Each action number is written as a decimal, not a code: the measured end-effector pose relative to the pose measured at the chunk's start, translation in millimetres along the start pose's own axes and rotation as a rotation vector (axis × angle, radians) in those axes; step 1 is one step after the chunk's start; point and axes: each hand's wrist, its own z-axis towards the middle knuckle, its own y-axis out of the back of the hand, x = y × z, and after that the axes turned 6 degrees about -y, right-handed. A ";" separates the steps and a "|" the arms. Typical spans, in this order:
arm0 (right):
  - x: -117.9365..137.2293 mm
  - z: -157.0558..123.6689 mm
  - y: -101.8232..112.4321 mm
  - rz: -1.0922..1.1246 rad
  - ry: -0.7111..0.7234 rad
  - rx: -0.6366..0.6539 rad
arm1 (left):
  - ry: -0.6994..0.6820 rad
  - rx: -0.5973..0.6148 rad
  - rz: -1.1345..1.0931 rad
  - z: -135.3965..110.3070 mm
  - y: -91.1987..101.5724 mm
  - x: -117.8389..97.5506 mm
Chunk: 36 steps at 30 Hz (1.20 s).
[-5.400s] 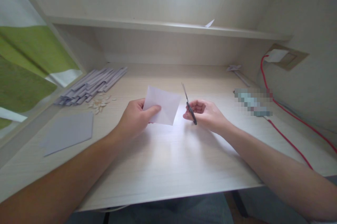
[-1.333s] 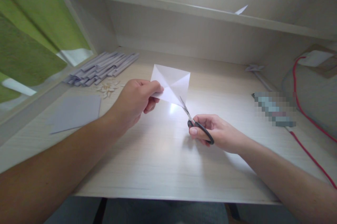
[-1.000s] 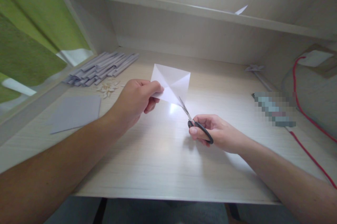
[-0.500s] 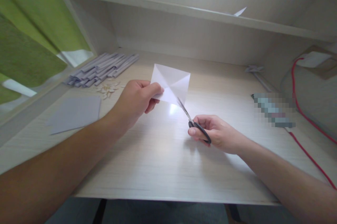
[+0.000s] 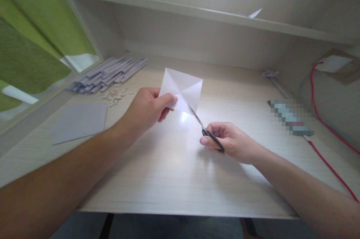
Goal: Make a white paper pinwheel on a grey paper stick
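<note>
My left hand [image 5: 153,106] pinches the left edge of a white square of paper [image 5: 187,84] between thumb and fingers, above the desk. Creases run across the paper from corner to corner and meet near its middle. In my right hand [image 5: 229,141] is a pair of scissors [image 5: 213,139] with black handles. Their narrow metal blades look almost closed and reach into the paper at its near right corner, along a diagonal crease. Fingers of the right hand sit in and around the handles.
At the left lie stacked rolled paper tubes [image 5: 109,74], small pale seed-like bits [image 5: 114,96] and white paper sheets [image 5: 80,119]. On the right are a paper pinwheel [image 5: 271,74], a blurred-out object [image 5: 291,117] and a red cable [image 5: 316,100]. A shelf [image 5: 180,8] spans the back.
The scissor tips have moved slightly up and left, a little farther into the paper. My left hand has shifted a touch; both hands keep their hold.
</note>
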 end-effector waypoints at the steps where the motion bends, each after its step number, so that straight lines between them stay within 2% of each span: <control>1: 0.3 0.0 0.0 0.004 0.001 -0.001 | 0.001 0.000 -0.002 0.1 0.0 0.3; 20: -2.9 1.9 1.9 -0.030 0.010 -0.033 | -0.015 0.002 -0.031 0.4 -1.3 1.0; 36: 2.4 -1.6 1.8 -0.045 -0.008 -0.021 | 0.007 0.177 -0.149 0.0 -3.5 12.9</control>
